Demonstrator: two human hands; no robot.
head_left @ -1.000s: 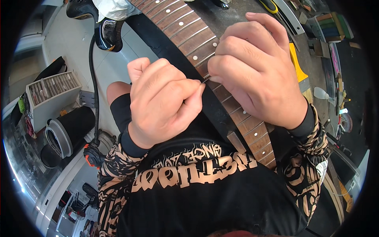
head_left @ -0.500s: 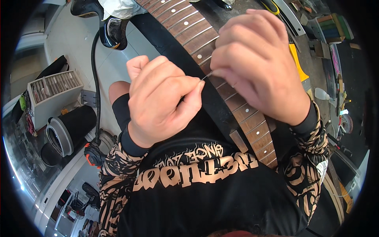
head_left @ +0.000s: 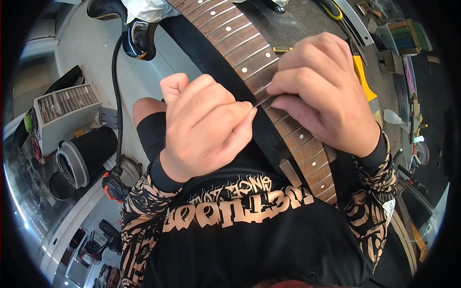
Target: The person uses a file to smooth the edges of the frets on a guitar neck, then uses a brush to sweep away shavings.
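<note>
My left hand (head_left: 206,129) is closed, thumb and forefinger pinching a short thin piece of fret wire (head_left: 262,102) above the edge of a guitar neck. Just right of the wire hovers my right hand (head_left: 326,96), its thumb and forefinger slightly apart and the other fingers curled. Beneath the hands runs the guitar neck (head_left: 246,50), with a brown wooden fingerboard, white dot inlays and silver frets. It slants from the upper middle down toward my shirt. Part of the fingerboard is hidden behind my right hand.
A small wooden block (head_left: 290,173) rests beside the neck's lower end. On the workbench at right lie a yellow-handled tool (head_left: 363,79) and a clear bottle (head_left: 392,116). To the left are a glossy dark guitar body (head_left: 138,41), a black hose (head_left: 115,86) and a black bin (head_left: 91,153).
My left hand has moved slightly right with the fret wire. My right hand has shifted right and down, and its thumb and forefinger have parted from the wire's end.
</note>
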